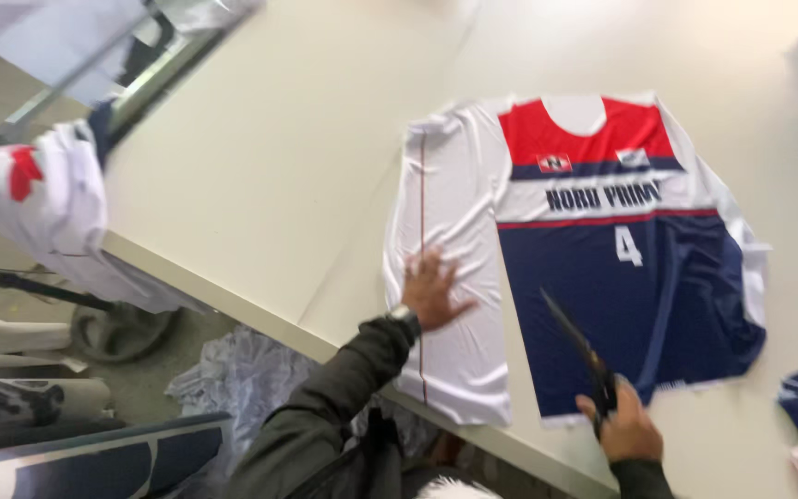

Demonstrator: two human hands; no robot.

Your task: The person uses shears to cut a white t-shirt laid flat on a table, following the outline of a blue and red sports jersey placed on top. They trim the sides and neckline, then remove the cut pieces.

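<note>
My left hand (431,291) lies flat, fingers spread, on the white sleeve of the jersey (593,259) spread mid-desk (260,176); my right hand (628,427), at five o'clock, grips scissors (576,346). The cloth looks thin, slippery; pin it flat beside the cut

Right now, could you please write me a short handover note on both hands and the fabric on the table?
Left hand: open, pressed flat on the white part of the printed jersey fabric.
Right hand: closed on the scissors, blades open, tips over the navy panel near its lower edge.
Fabric lies spread on the cutting table.
Done: a cut gap separates the white and navy parts at the near edge.
Left: the upper part looks uncut.
</note>
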